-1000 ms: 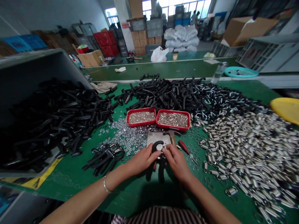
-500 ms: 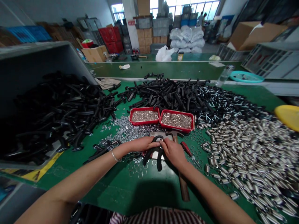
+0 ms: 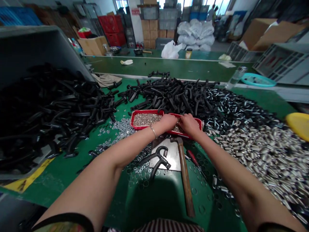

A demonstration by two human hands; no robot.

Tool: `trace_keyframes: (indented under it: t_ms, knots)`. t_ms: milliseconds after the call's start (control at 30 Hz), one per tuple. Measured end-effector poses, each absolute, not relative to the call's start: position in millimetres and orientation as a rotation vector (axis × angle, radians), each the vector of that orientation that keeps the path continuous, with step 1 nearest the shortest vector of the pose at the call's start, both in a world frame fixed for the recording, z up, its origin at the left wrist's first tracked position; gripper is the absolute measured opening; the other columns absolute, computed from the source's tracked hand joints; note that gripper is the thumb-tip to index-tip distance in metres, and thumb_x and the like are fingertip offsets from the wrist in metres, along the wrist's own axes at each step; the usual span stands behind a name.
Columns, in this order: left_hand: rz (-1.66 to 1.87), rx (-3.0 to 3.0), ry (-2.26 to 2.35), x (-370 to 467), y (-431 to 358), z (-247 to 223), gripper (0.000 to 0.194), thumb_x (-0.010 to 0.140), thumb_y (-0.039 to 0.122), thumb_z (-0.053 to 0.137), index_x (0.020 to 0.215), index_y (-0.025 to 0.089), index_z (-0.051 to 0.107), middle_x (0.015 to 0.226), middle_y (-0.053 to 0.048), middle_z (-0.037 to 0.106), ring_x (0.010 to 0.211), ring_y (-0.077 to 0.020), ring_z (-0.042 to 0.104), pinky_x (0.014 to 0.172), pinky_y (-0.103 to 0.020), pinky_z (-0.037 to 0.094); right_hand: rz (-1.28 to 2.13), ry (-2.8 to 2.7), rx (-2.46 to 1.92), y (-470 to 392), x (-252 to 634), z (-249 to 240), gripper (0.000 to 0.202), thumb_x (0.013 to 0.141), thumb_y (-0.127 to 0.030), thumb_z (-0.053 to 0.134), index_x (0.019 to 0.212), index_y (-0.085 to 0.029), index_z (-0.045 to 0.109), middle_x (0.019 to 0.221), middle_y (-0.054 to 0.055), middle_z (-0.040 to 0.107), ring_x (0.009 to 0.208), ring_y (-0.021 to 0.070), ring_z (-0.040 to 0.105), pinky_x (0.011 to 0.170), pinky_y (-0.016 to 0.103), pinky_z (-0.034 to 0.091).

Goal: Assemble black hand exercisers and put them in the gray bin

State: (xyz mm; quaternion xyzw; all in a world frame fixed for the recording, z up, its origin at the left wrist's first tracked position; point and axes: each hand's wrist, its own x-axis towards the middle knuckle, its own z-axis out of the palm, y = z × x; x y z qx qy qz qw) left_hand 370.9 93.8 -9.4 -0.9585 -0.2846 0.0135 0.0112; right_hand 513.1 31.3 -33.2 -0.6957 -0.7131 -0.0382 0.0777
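My left hand (image 3: 169,122) and my right hand (image 3: 189,124) meet over the right red tray (image 3: 200,126), which holds small metal pins. Their fingertips are down among the pins, closed together; what they pinch is too small to make out. Just left stands the other red tray (image 3: 132,121), full of tiny metal parts. Below the hands, a black forked plastic part (image 3: 158,157) with a small metal cylinder at its hooked end lies on a metal plate (image 3: 173,154). A hammer (image 3: 185,177) rests along the plate's right side, beside a red-handled screwdriver (image 3: 193,158).
Black plastic parts (image 3: 178,93) are heaped behind the trays, and more spill from a grey bin (image 3: 72,51) at left. Metal cylinders (image 3: 265,154) pile up on the right, near a yellow dish (image 3: 298,124). Loose rings and nuts (image 3: 123,127) lie left of the plate.
Both hands have let go of the black forked part, which now lies on the plate, and have moved up and away to the right red tray. The view has shifted slightly.
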Motion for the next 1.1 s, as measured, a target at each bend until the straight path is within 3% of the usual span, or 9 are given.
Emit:
trace_keyframes:
  t_ms: [100, 267, 400, 500, 667, 800, 933, 1100]
  knots:
    - [0.034, -2.998, -0.871, 374, 96, -24, 0.024, 0.093, 0.006, 0.047, 0.099, 0.007, 0.070, 0.099, -0.020, 0.073, 0.096, -0.0293, 0.071, 0.084, -0.039, 0.051, -0.128, -2.142, -2.045, 33, 509, -43, 0.023, 0.097, -0.027, 0.050, 0.095, -0.015, 0.069, 0.097, 0.017, 0.066, 0.096, 0.0297, 0.053, 0.075, 0.036, 0.042]
    - [-0.210, -2.949, -0.889, 358, 92, -39, 0.022, 0.098, 0.017, 0.047, 0.101, 0.006, 0.066, 0.099, -0.019, 0.072, 0.098, -0.0314, 0.068, 0.086, -0.043, 0.047, -0.176, -1.972, -1.995, 23, 508, -51, 0.029, 0.102, -0.034, 0.042, 0.097, -0.014, 0.063, 0.100, 0.017, 0.066, 0.097, 0.0300, 0.056, 0.077, 0.036, 0.041]
    - [-0.353, -2.949, -0.998, 358, 89, -43, 0.025, 0.097, 0.029, 0.056, 0.104, 0.006, 0.063, 0.101, -0.018, 0.070, 0.100, -0.0302, 0.067, 0.089, -0.040, 0.045, -0.074, -1.784, -2.107, 23, 506, -49, 0.034, 0.104, -0.039, 0.036, 0.110, -0.014, 0.058, 0.088, 0.014, 0.070, 0.080, 0.0287, 0.063, 0.066, 0.032, 0.037]
    - [-0.586, -3.011, -1.229, 355, 87, -38, 0.025, 0.100, 0.032, 0.051, 0.108, 0.009, 0.058, 0.097, -0.014, 0.070, 0.094, -0.0252, 0.068, 0.084, -0.035, 0.046, 0.023, -1.780, -2.140, 24, 505, -47, 0.033, 0.103, -0.039, 0.038, 0.115, -0.014, 0.056, 0.085, 0.012, 0.072, 0.074, 0.0282, 0.064, 0.063, 0.031, 0.036]
    - [-1.100, -3.114, -1.461, 310, 59, -26, 0.014, 0.100, 0.030, 0.050, 0.100, 0.017, 0.056, 0.094, -0.006, 0.068, 0.086, -0.0180, 0.064, 0.080, -0.031, 0.047, 0.059, -1.921, -1.850, 24, 510, -52, 0.026, 0.101, -0.025, 0.039, 0.108, -0.014, 0.061, 0.103, 0.016, 0.071, 0.095, 0.0286, 0.062, 0.080, 0.035, 0.042]
    - [-0.926, -3.305, -1.498, 254, 8, -33, 0.014, 0.096, 0.031, 0.055, 0.089, 0.019, 0.058, 0.089, -0.004, 0.065, 0.083, -0.0186, 0.060, 0.078, -0.033, 0.046, 0.070, -1.945, -1.711, 27, 513, -58, 0.026, 0.096, -0.015, 0.040, 0.108, -0.014, 0.063, 0.105, 0.015, 0.070, 0.098, 0.0274, 0.060, 0.087, 0.037, 0.043]
    - [-0.783, -3.244, -1.536, 230, -31, -50, 0.015, 0.095, 0.029, 0.056, 0.084, 0.018, 0.058, 0.090, -0.005, 0.061, 0.089, -0.0216, 0.057, 0.084, -0.037, 0.044, 0.045, -1.906, -1.701, 29, 514, -54, 0.017, 0.094, -0.018, 0.048, 0.098, -0.015, 0.065, 0.095, 0.014, 0.069, 0.092, 0.0281, 0.059, 0.084, 0.038, 0.045]
    - [-0.662, -3.158, -1.574, 232, -41, -58, 0.015, 0.096, 0.025, 0.055, 0.083, 0.017, 0.056, 0.090, -0.006, 0.060, 0.088, -0.0223, 0.057, 0.084, -0.038, 0.045, 0.062, -1.787, -1.552, -4, 501, -38, 0.015, 0.095, -0.023, 0.050, 0.094, -0.019, 0.064, 0.099, 0.011, 0.067, 0.098, 0.0260, 0.058, 0.091, 0.039, 0.044]
